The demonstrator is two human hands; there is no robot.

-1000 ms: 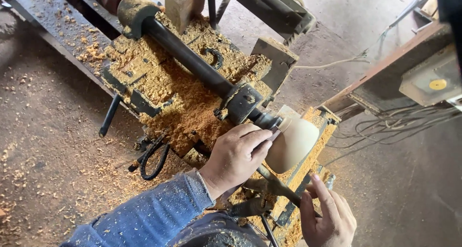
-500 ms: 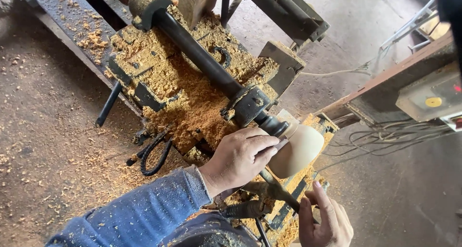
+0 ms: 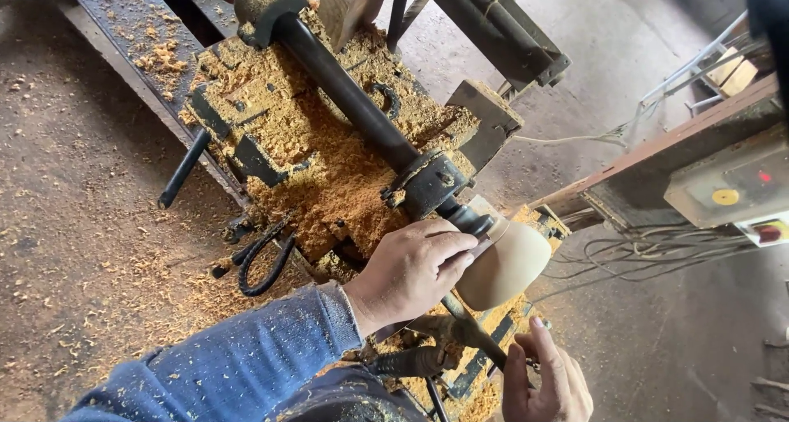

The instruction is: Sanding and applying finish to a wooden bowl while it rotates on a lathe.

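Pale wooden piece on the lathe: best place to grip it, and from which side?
Grip the pale wooden piece around its rounded flank, coming from the near side, where the left hand already rests. One end butts the dark shaft and the other appears to face the mount, so the ends look blocked. The right hand sits lower, by the tool handle.

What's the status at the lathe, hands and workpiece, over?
Left hand rests on the pale wooden workpiece. Right hand grips a tool handle below. Sawdust covers the lathe bed.

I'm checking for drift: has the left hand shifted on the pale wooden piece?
No. The left hand stays against the pale wooden piece, just below the lathe's dark shaft.
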